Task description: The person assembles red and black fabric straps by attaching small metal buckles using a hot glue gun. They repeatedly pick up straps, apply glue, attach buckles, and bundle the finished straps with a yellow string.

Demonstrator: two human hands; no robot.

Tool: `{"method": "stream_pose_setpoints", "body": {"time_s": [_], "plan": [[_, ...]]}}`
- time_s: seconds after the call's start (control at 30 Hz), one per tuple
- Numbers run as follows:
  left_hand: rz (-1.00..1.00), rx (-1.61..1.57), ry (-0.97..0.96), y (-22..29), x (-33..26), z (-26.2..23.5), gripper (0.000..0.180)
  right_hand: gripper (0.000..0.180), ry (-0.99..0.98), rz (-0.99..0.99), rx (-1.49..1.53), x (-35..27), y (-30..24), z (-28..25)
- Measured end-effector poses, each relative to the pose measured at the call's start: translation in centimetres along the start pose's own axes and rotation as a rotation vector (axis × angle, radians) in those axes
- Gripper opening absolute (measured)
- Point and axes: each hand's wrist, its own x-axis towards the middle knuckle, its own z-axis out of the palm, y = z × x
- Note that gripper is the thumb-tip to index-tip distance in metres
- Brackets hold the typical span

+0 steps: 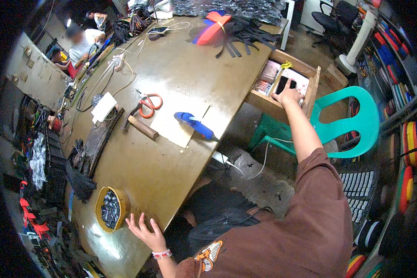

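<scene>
My right hand (288,96) reaches into an open wooden drawer (264,100) on the table's right side. Its fingers are closed about a dark phone (282,86) lying over papers and small boxes there. My left hand (148,232), with a beaded bracelet at the wrist, is raised over the table's near edge. Its fingers are spread and nothing is in them. Just left of it stands a yellow bowl (124,204) of small dark metal-looking pieces. On the table lie a blue glue gun (197,127), a pale sheet (171,132), a hammer (142,127) and orange-handled scissors (148,105).
A green plastic chair (352,143) stands beside the drawer. Black, red and blue strips (215,32) are bundled at the table's far end, near another phone (157,30) on a cable. Shelves of coloured strap rolls (408,143) line the right. Two people (85,39) are at the far left.
</scene>
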Motion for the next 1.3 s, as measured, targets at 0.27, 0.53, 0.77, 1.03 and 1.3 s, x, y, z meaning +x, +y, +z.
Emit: {"method": "stream_pose_setpoints", "body": {"time_s": [0.27, 0.53, 0.77, 1.03, 1.3], "plan": [[-0.01, -0.048, 0.009, -0.3, -0.2, 0.1, 0.031, 0.111, 0.134, 0.04, 0.307, 0.4, 0.7, 1.2], [0.002, -0.057, 0.043, -0.3, -0.2, 0.3, 0.03, 0.131, 0.021, 0.124, 0.477, 0.7, 1.6, 1.0], [0.008, -0.068, 0.043, -0.3, -0.2, 0.2, 0.029, 0.132, 0.05, 0.127, 0.525, 0.8, 1.6, 1.4], [0.001, -0.077, 0.027, -0.2, -0.1, 0.2, 0.027, 0.128, 0.093, 0.106, 0.51, 1.2, 1.7, 2.0], [0.0, -0.103, 0.018, -0.2, -0.1, 0.2, 0.025, 0.124, 0.091, 0.116, 0.507, 0.8, 1.6, 1.8]]}}
